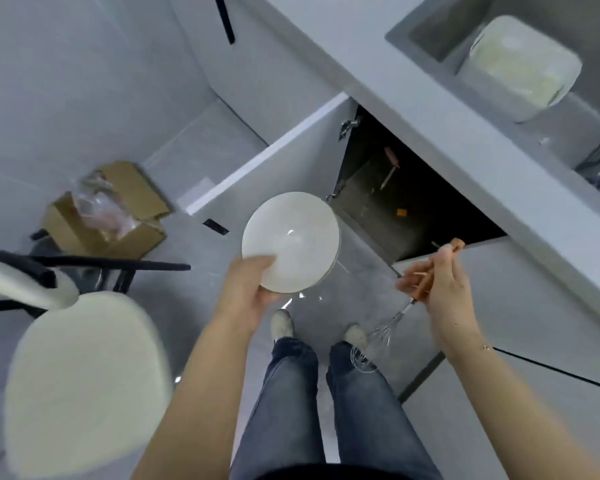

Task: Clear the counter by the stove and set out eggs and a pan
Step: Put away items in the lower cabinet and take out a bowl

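Observation:
My left hand [248, 292] grips a white bowl [293, 237] by its near rim, held over the floor in front of an open lower cabinet [406, 202]. A second rim shows just under the bowl, so it may be a small stack. My right hand [440, 282] is shut on a wire whisk [378, 337] by its brownish handle, the wire head hanging down toward my feet. The cabinet's white door [278, 157] stands swung open to the left. The grey counter [465, 126] runs above the cabinet.
A sink [430, 32] in the counter holds a pale tub [523, 67]. A cream chair [84, 375] stands close at the left. A cardboard box [111, 216] with clear plastic sits on the floor behind it. A screwdriver [390, 168] lies inside the dark cabinet.

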`<move>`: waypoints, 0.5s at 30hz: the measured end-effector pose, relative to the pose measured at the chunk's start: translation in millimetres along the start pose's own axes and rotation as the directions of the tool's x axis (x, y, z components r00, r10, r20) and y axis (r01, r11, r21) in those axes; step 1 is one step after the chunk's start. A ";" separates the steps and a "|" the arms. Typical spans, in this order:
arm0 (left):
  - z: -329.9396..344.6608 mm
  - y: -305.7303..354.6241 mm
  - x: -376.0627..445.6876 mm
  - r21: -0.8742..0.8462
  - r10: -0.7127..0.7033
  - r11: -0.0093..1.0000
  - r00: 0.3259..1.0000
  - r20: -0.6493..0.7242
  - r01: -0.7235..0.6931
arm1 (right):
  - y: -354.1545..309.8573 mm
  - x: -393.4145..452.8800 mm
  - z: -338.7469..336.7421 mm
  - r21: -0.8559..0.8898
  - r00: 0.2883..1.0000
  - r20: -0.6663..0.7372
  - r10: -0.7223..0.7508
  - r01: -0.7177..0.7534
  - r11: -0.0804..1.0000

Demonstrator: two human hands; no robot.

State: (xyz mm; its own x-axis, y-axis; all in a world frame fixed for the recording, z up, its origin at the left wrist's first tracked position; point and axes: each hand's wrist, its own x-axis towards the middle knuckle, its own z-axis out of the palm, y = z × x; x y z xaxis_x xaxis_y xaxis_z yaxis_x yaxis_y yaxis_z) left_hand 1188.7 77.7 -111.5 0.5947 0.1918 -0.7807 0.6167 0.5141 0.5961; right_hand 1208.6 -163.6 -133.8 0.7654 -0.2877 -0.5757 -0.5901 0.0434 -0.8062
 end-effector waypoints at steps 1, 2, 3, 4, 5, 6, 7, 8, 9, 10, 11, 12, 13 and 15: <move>-4.4 7.8 -9.5 -0.048 -0.008 0.999 1.000 -0.017 0.007 | -9.9 -7.1 3.0 0.005 0.999 0.040 -0.011 0.011 1.000; -9.7 15.1 -18.8 -0.100 -0.018 0.995 0.999 -0.033 0.015 | -17.9 -13.0 6.0 -0.033 0.995 0.089 -0.035 0.038 0.999; -15.4 24.0 -27.0 -0.153 -0.019 0.988 0.999 -0.039 0.013 | -30.6 -19.8 13.0 -0.092 0.988 0.142 -0.060 0.073 0.993; -19.7 29.6 -32.8 -0.198 -0.022 0.980 0.999 -0.044 0.013 | -36.9 -20.7 20.6 -0.136 0.979 0.199 -0.055 0.083 0.987; -24.3 35.3 -37.7 -0.238 -0.022 0.971 0.998 -0.054 0.008 | -45.7 -21.9 30.2 -0.197 0.967 0.250 -0.043 0.095 0.976; -31.7 43.6 -42.6 -0.277 -0.015 0.961 0.998 -0.065 -0.003 | -54.6 -20.9 44.9 -0.270 0.953 0.300 -0.050 0.135 0.953; -38.3 51.4 -46.3 -0.304 -0.010 0.953 0.997 -0.071 -0.013 | -63.0 -19.7 61.3 -0.354 0.936 0.346 -0.064 0.194 0.915; -43.8 56.9 -47.6 -0.319 -0.005 0.948 0.997 -0.078 -0.020 | -69.8 -17.7 78.4 -0.408 0.922 0.378 -0.085 0.248 0.879; -50.2 63.1 -49.0 -0.335 0.004 0.942 0.996 -0.089 -0.034 | -77.0 -16.4 99.3 -0.442 0.900 0.423 -0.104 0.305 0.843; -56.3 69.1 -50.9 -0.348 0.013 0.936 0.995 -0.100 -0.048 | -82.6 -15.0 120.6 -0.459 0.873 0.474 -0.115 0.356 0.814; -61.7 75.3 -52.9 -0.364 0.022 0.929 0.994 -0.110 -0.061 | -88.5 -13.9 142.1 -0.478 0.842 0.527 -0.115 0.406 0.779; -66.1 80.5 -55.3 -0.379 0.029 0.923 0.993 -0.116 -0.071 | -92.7 -11.9 161.6 -0.506 0.806 0.582 -0.110 0.465 0.727; -74.0 87.7 -56.8 -0.397 0.037 0.914 0.992 -0.123 -0.083 | -96.6 -9.4 185.5 -0.535 0.766 0.635 -0.101 0.530 0.658; -85.4 97.3 -59.6 -0.425 0.044 0.900 0.989 -0.141 -0.101 | -99.6 -2.3 219.7 -0.587 0.713 0.700 -0.043 0.608 0.535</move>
State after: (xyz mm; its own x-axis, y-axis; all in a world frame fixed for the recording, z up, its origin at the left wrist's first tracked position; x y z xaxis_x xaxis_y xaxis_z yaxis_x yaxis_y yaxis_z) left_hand 1169.2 187.7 -23.0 0.5429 0.3304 -0.7721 0.2757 0.7983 0.5354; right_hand 1322.1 43.0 -82.2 0.7509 0.4623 -0.4715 -0.0011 -0.7132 -0.7010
